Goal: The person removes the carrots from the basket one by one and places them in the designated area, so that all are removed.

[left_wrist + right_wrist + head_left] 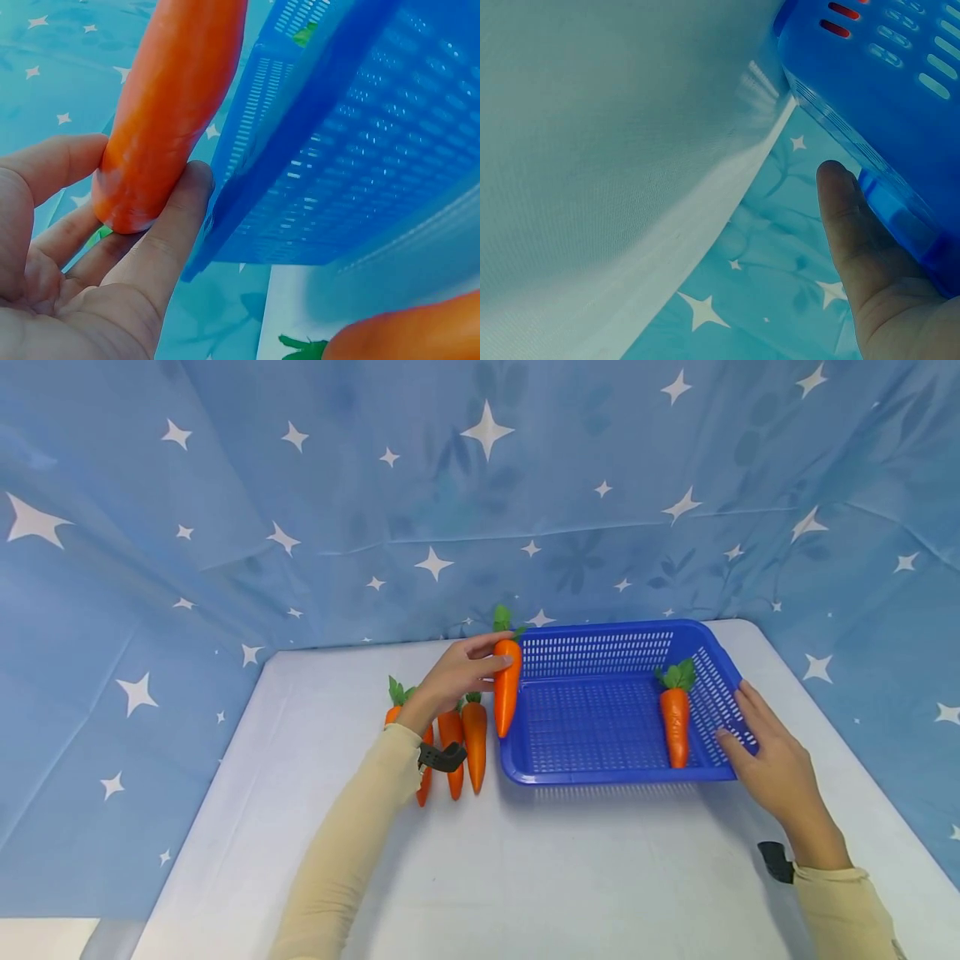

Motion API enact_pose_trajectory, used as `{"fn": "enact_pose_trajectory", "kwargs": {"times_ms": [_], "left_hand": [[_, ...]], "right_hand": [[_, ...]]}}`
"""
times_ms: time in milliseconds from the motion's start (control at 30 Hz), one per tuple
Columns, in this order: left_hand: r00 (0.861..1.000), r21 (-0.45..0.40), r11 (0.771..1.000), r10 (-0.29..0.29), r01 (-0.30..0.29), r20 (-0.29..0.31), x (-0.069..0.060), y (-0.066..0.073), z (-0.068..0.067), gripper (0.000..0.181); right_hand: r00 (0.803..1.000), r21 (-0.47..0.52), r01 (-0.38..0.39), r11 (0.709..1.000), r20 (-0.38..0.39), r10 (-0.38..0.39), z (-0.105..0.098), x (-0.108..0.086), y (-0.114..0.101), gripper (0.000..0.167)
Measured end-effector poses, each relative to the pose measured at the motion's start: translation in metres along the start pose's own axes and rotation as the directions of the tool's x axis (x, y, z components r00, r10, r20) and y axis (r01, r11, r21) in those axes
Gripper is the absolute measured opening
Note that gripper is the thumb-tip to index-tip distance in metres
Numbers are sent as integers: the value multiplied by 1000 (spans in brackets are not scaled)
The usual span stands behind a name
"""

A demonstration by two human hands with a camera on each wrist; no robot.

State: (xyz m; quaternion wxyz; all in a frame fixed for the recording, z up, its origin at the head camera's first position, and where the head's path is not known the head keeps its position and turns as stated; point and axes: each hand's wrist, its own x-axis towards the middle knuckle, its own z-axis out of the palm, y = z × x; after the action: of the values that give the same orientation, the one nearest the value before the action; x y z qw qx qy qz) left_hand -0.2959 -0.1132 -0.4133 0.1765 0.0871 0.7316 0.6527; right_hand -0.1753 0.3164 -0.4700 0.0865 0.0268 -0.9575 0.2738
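Observation:
An orange carrot (pixel 507 693) with green leaves is pinched between the thumb and fingers of my left hand (pixel 463 670). It hangs tip down beside the left rim of a blue plastic basket (pixel 600 775); the left wrist view shows the carrot (pixel 172 112) close to the basket wall. Inside the basket, another carrot (pixel 676 727) lies along the right side. At the basket's right rim, my right hand (pixel 776 764) holds on, thumb over the edge and fingers along the outside. Several more carrots (pixel 475 747) lie under my left wrist, which partly hides them.
A white-covered table (pixel 585 868) carries everything. Behind and at both sides hangs a blue curtain (pixel 420 468) with white stars. The basket stands near the table's back edge, right of the loose carrots. A dark strap (pixel 442 757) is on my left wrist.

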Motion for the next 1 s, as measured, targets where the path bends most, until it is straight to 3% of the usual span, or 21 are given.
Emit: {"fn": "enact_pose_trajectory", "kwargs": {"times_ms": [367, 700, 1000], "left_hand": [[999, -24, 1000, 20, -20, -26, -16, -4, -17, 52], [998, -33, 999, 6, -8, -68, -29, -11, -33, 52], [998, -37, 999, 3, -6, -70, -40, -18, -48, 54]], "right_hand": [[1000, -8, 8, 1000, -2, -8, 0, 1, 0, 73], [1000, -4, 9, 1000, 1, -9, 1, 0, 2, 73], [1000, -2, 11, 1000, -2, -11, 1, 1, 2, 73]]}}
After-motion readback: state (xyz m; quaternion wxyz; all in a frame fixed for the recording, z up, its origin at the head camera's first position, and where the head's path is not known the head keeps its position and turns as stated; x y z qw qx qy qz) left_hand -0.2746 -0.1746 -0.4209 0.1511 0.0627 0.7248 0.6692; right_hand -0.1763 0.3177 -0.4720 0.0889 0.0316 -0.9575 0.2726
